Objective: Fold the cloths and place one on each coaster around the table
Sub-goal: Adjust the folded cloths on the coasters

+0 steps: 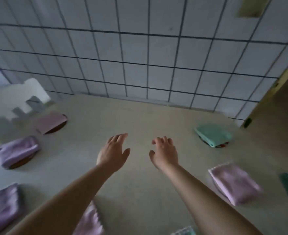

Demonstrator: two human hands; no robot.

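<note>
Soft, light cloths (17, 150) flop, so pinch 2 corners. Left hand (113, 152) and right hand (164, 154) hover spread, holding nothing.

Two hands were over the tabletop (140, 116): the left hand (113, 154) and the right hand (164, 154). Folded cloths numbered at least seven: a pink cloth (50, 122), a lilac cloth (17, 150), a second lilac cloth (1, 207), a pale pink cloth (235, 184), a teal cloth (213, 134), a pink cloth at the near edge (90, 221) and a pale green cloth corner (184, 232). Three coasters showed, one brown coaster (58, 128), another brown coaster (21, 164), and a third coaster (222, 145), each under a cloth.
</note>
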